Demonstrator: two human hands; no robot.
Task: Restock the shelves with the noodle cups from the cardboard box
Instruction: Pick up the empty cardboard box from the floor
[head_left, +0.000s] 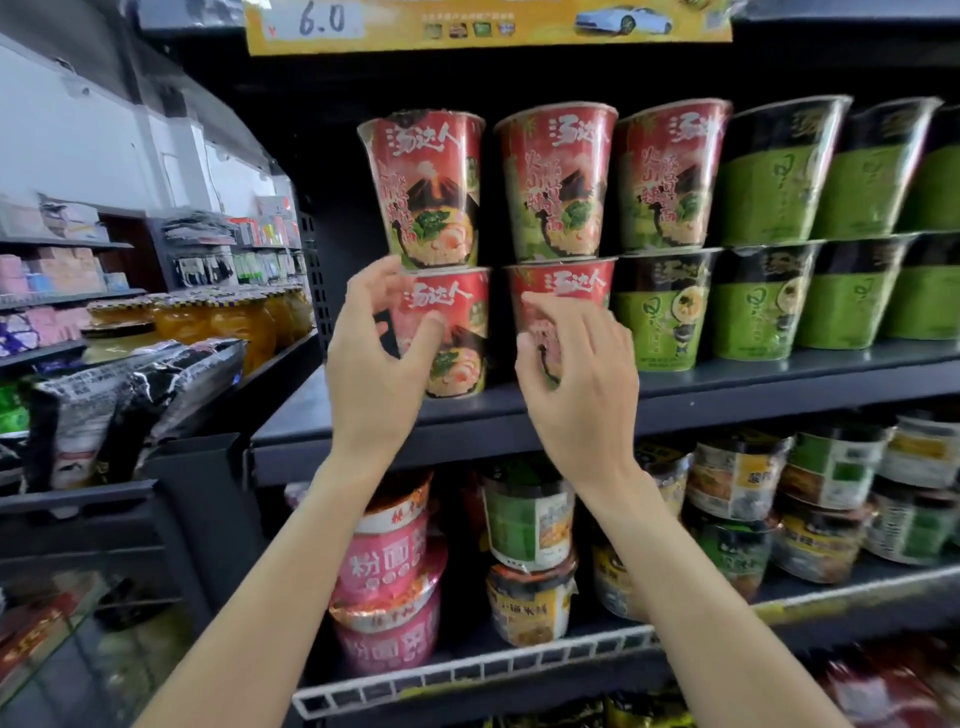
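While both arms reach up to the dark shelf (519, 415), the left hand (376, 358) curls around the lower-left red noodle cup (457, 332), thumb on its front and fingers at its left side near the rim. Just to the right, the right hand (576, 374) has its fingers bent over the front of the lower-right red noodle cup (563, 283), thumb at the cup's left side; whether it truly grips or only touches the cup cannot be told. Both cups stand upright near the shelf's front edge, side by side. On top of each sits another red cup: the upper-left red cup (428, 187) and the upper-middle red cup (558, 182), with a third red cup (670, 176) further right resting on a green-and-black noodle cup (665, 312). More green cups (831, 234) fill the right side in two tiers. A yellow price banner (488, 26) hangs above. Below, pink bowls (389, 582) and assorted noodle bowls (737, 499) sit behind a white wire rail (467, 670). Far left, jars of orange fruit (208, 317) and crinkled black-and-silver packets (130, 395) occupy neighbouring racks.
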